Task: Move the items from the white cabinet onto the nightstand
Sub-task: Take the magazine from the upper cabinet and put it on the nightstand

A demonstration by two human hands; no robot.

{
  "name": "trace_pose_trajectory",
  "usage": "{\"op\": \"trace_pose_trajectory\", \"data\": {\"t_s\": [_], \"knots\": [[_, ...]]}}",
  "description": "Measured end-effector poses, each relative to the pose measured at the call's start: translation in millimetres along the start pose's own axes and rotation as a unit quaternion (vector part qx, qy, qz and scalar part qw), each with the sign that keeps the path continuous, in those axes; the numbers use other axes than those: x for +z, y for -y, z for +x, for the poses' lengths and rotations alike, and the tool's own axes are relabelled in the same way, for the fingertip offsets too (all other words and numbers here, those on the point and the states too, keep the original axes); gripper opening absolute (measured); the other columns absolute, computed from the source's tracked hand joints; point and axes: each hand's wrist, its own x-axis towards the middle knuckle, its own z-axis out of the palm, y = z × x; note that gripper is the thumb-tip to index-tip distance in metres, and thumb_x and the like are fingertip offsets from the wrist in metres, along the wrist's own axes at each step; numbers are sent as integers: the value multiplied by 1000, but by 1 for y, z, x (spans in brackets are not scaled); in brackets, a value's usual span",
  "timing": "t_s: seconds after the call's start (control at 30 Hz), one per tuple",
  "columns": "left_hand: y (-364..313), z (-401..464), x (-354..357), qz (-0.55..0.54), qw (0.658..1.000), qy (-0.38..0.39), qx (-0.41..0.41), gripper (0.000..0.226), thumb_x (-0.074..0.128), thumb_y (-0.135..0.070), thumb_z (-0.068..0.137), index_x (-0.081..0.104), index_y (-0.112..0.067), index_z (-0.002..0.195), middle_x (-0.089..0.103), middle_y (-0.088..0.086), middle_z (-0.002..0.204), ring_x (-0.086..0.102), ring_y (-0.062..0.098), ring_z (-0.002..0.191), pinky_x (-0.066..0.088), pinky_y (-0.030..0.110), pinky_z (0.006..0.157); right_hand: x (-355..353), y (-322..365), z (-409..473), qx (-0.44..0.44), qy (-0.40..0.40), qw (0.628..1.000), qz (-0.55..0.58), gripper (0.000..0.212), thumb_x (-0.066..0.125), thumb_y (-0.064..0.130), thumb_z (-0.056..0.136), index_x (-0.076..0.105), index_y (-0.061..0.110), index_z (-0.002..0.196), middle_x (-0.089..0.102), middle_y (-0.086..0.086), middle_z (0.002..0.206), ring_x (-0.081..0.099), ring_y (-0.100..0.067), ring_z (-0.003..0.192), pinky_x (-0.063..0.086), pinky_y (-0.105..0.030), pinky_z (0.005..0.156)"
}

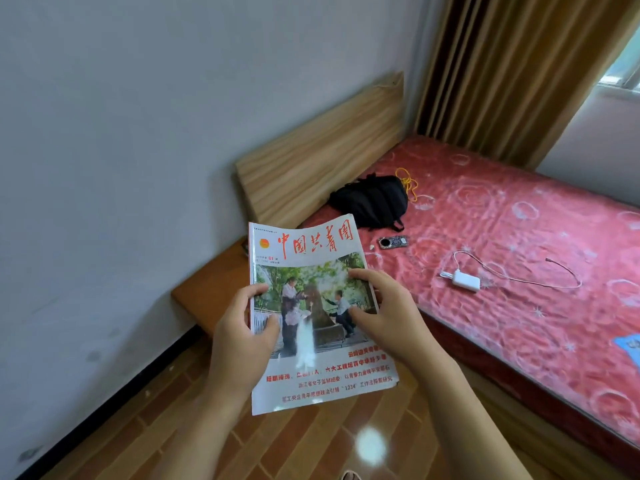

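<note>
I see the magazine (317, 317) held in the air above the floor, cover up, long axis running away from me toward the orange nightstand (207, 292). My 2 hands pinch its sides: left hand (242, 336), right hand (388, 313).

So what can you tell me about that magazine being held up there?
The magazine is a thin, glossy paper issue with a white cover, red Chinese title characters across the top, a photo of people beside a tree trunk in the middle, and red and black headlines below. It is closed, cover facing the camera, its top curling slightly. The left hand grips its left edge and the right hand its right edge, holding it in the air before the orange nightstand.
</note>
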Motion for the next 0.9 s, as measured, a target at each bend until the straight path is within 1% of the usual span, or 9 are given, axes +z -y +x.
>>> {"op": "trace_pose_trajectory", "data": {"t_s": [0.1, 0.23, 0.4, 0.53, 0.67, 0.73, 0.8, 0.87, 0.9], "knots": [[3, 15, -4, 18, 1000, -22, -7, 36, 69, -16, 97, 57, -38, 123, 61, -21, 125, 68, -1, 103, 63, 32, 59, 10, 2, 31, -10, 25, 1000, 8, 56, 72, 13, 90, 56, 32, 141, 55, 22, 123, 63, 3, 102, 62, -24, 75], [25, 42, -31, 35, 996, -75, -44, 35, 68, -20, 98, 55, -42, 121, 61, -17, 130, 70, 10, 105, 62, 33, 53, 46, 17, 79, -21, 83, 996, 23, 55, 72, 12, 91, 56, 31, 140, 55, 22, 122, 65, 4, 98, 61, -23, 67], [55, 89, -71, 32, 990, -119, -71, 36, 69, -17, 97, 56, -40, 121, 60, -12, 134, 68, 16, 112, 59, 24, 52, 104, 40, 145, -35, 136, 990, 12, 55, 71, 16, 92, 55, 34, 141, 57, 17, 126, 71, -10, 95, 63, -29, 63], [88, 138, -111, 27, 988, -135, -77, 37, 69, -16, 97, 56, -39, 122, 56, -17, 133, 66, 14, 113, 62, 26, 55, 159, 58, 198, -38, 154, 987, -1, 56, 72, 17, 91, 55, 37, 140, 58, 19, 126, 73, -10, 93, 63, -29, 64], [122, 196, -157, 12, 988, -130, -79, 37, 69, -15, 97, 56, -38, 123, 59, -14, 135, 66, 11, 114, 62, 27, 57, 211, 82, 250, -40, 167, 985, -17, 57, 74, 17, 91, 55, 34, 141, 58, 19, 127, 72, -11, 100, 64, -30, 70], [138, 223, -178, 14, 988, -124, -89, 38, 69, -15, 97, 56, -38, 125, 59, -12, 137, 65, 13, 116, 63, 30, 60, 234, 93, 275, -37, 171, 984, -23, 57, 74, 17, 90, 55, 34, 141, 59, 18, 128, 70, -10, 104, 64, -30, 73], [154, 248, -196, 20, 988, -119, -93, 40, 70, -16, 97, 55, -39, 126, 59, -12, 139, 63, 14, 122, 66, 38, 70, 256, 102, 297, -35, 169, 984, -31, 57, 74, 17, 91, 55, 33, 142, 59, 17, 130, 69, -8, 106, 64, -30, 75], [169, 270, -210, 26, 989, -115, -94, 42, 70, -16, 96, 55, -41, 127, 60, -13, 138, 61, 14, 126, 65, 46, 80, 276, 108, 315, -28, 170, 984, -33, 56, 74, 18, 91, 55, 34, 141, 58, 18, 129, 69, -9, 105, 64, -31, 73], [177, 279, -216, 29, 989, -113, -95, 43, 71, -16, 96, 55, -41, 127, 60, -13, 137, 61, 15, 127, 64, 47, 83, 285, 110, 323, -21, 172, 984, -30, 55, 73, 18, 92, 55, 34, 141, 58, 18, 128, 70, -10, 103, 64, -31, 71]]}}
